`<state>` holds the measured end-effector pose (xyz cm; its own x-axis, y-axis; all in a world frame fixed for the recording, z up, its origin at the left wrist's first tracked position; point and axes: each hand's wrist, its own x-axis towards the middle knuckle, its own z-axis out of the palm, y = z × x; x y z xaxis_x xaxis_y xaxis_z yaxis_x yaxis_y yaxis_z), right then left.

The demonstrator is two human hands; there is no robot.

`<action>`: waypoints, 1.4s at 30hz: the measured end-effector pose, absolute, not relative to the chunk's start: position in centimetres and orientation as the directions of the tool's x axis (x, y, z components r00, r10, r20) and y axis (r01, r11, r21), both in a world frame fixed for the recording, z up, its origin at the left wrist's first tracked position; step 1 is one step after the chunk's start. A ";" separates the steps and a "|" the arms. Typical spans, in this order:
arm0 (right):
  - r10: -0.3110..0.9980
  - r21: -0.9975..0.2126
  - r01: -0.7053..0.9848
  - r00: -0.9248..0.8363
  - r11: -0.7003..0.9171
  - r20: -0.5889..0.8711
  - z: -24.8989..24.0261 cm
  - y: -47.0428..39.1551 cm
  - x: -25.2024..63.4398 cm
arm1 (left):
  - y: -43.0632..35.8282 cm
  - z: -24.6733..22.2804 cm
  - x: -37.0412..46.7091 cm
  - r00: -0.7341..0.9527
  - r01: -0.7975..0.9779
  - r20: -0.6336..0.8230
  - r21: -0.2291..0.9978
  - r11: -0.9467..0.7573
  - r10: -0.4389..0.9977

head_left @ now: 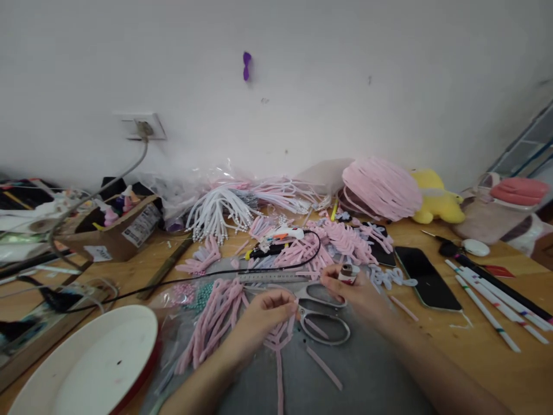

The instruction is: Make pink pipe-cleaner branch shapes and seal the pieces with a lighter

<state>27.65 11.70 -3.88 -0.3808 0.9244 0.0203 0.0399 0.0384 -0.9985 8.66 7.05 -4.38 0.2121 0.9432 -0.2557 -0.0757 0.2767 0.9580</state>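
My left hand (270, 311) is closed, with thumb and fingertips pinched at the top of a branching pink pipe-cleaner piece (279, 346) whose stem runs down towards me. Just right of those fingertips are the grey-handled scissors (324, 332); their blades are mostly hidden. My right hand (349, 291) curls above the scissor handles, around a small dark-red and silver lighter (348, 273). A short cut pink strip (324, 368) lies on the grey mat (367, 374) below the scissors. Left of my left hand rests a bundle of pink pipe cleaners (216, 323).
A ruler (268, 278) and glue gun (283, 233) lie behind my hands, among heaps of pink pieces (345, 242). A black cable (207, 271) crosses the table. At left stands a white round tray (95, 351); at right lie a phone (427, 276) and white sticks (496, 300).
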 end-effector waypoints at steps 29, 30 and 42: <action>0.865 -0.988 0.149 -0.491 -0.038 -0.107 -4.1 10.2 26.1 | 6.9 -5.1 8.6 0.307 -0.004 -0.239 0.968 0.252 0.921; 0.866 -0.988 0.147 -0.488 -0.039 -0.107 -4.1 10.2 26.2 | 6.9 -5.1 8.6 0.304 0.000 -0.238 0.968 0.250 0.923; 0.869 -0.984 0.157 -0.473 -0.080 -0.146 -3.1 9.8 25.8 | 6.7 -5.1 8.5 0.257 0.018 -0.219 0.975 0.222 0.941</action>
<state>25.80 9.80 -3.14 -0.4734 0.8686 -0.1464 0.1569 -0.0804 -0.9843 8.46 6.75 -5.07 0.2574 0.9411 -0.2194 0.0181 0.2223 0.9748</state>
